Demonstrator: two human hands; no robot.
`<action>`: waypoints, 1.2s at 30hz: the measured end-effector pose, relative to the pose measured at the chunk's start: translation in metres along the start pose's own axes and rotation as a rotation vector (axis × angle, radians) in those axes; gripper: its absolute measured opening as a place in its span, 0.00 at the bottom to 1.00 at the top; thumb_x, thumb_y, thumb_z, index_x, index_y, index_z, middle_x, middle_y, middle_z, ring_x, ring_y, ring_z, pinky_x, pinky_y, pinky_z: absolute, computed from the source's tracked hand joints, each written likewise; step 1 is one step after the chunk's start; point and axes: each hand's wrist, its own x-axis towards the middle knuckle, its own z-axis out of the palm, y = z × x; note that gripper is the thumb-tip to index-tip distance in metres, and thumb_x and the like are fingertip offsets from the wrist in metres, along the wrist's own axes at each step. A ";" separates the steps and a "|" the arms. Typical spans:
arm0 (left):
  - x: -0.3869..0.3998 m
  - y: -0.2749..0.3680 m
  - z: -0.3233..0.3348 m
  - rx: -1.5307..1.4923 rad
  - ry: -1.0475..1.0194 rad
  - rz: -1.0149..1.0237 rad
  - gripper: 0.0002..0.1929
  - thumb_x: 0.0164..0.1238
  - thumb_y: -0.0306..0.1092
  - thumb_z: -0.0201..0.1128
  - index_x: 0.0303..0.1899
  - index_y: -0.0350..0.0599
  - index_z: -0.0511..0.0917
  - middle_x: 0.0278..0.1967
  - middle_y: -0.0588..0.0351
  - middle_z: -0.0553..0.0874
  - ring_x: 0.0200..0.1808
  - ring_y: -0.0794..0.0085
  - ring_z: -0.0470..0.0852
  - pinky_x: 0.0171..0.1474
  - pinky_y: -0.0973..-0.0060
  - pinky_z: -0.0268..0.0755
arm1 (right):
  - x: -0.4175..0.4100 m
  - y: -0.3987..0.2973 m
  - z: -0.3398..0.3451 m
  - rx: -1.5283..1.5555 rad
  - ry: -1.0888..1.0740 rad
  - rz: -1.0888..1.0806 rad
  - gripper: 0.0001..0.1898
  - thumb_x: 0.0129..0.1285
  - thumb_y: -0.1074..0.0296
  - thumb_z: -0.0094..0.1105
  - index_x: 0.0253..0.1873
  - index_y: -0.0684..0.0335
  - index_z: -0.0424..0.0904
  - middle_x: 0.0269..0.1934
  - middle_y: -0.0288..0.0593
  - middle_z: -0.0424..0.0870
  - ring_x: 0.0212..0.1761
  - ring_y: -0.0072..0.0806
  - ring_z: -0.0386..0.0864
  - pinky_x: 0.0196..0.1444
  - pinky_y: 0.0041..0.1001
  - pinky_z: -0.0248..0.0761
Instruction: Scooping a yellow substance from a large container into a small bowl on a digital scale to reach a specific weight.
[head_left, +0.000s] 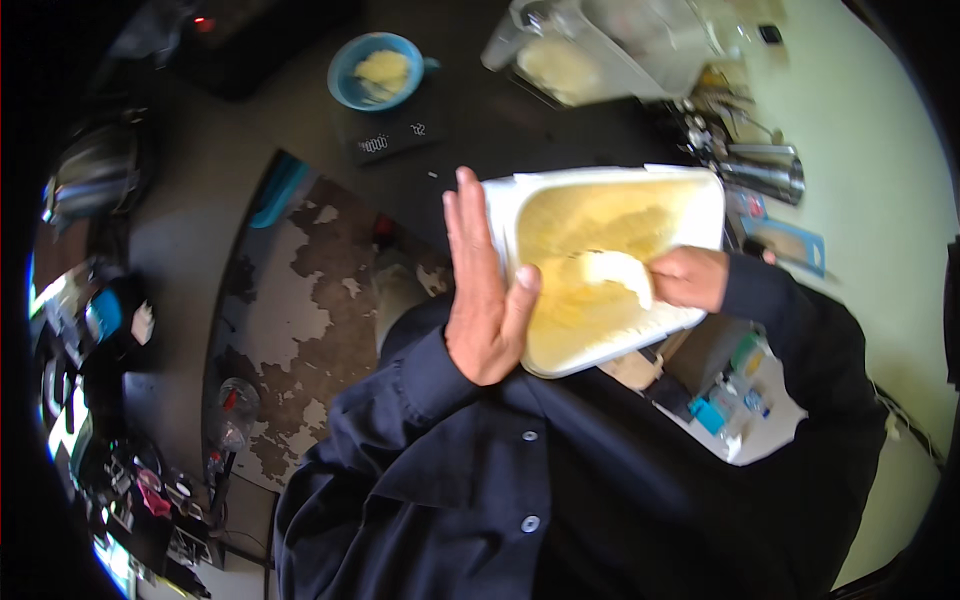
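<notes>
A white rectangular plastic tub (701, 199) holding a pale yellow, powdery or grainy substance (570, 300) is tilted in front of my chest. My left hand (484, 289) lies along its left side, fingers straight, thumb apart over the rim; no firm grip shows. Inside the tub, my right hand (675, 276) is closed on a curved white object (619, 271), too bright to identify surely. Beyond the tub, a blue cup (341, 79) with pale yellow contents (384, 73) stands on a dark digital kitchen scale (401, 142) with a lit display.
Clear plastic containers (622, 45), one with pale contents, stand at the back of the dark counter. At right are a metal cylinder (765, 172) and a blue-edged board (806, 247). A clear bottle (238, 412) stands at lower left. Worn flooring (300, 300) shows below the counter's edge.
</notes>
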 end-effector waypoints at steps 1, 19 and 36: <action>-0.002 -0.009 0.000 -0.009 0.035 0.051 0.40 0.82 0.43 0.48 0.80 0.29 0.38 0.82 0.32 0.38 0.83 0.34 0.32 0.82 0.50 0.30 | -0.010 -0.011 -0.003 0.015 0.065 -0.074 0.11 0.74 0.67 0.51 0.45 0.67 0.82 0.24 0.41 0.77 0.25 0.27 0.73 0.34 0.32 0.71; 0.047 -0.074 -0.150 -0.064 0.541 0.001 0.26 0.87 0.47 0.41 0.71 0.37 0.67 0.67 0.45 0.74 0.68 0.57 0.74 0.70 0.64 0.64 | 0.193 -0.204 -0.098 0.127 0.225 0.448 0.14 0.73 0.55 0.48 0.33 0.54 0.72 0.17 0.28 0.66 0.10 0.18 0.59 0.11 0.26 0.52; 0.121 -0.087 -0.157 0.397 0.296 0.091 0.18 0.60 0.41 0.78 0.49 0.48 0.84 0.49 0.51 0.78 0.54 0.55 0.78 0.56 0.63 0.73 | 0.253 -0.215 -0.069 -0.739 0.447 0.385 0.23 0.74 0.58 0.47 0.43 0.73 0.87 0.42 0.64 0.87 0.49 0.56 0.86 0.59 0.45 0.76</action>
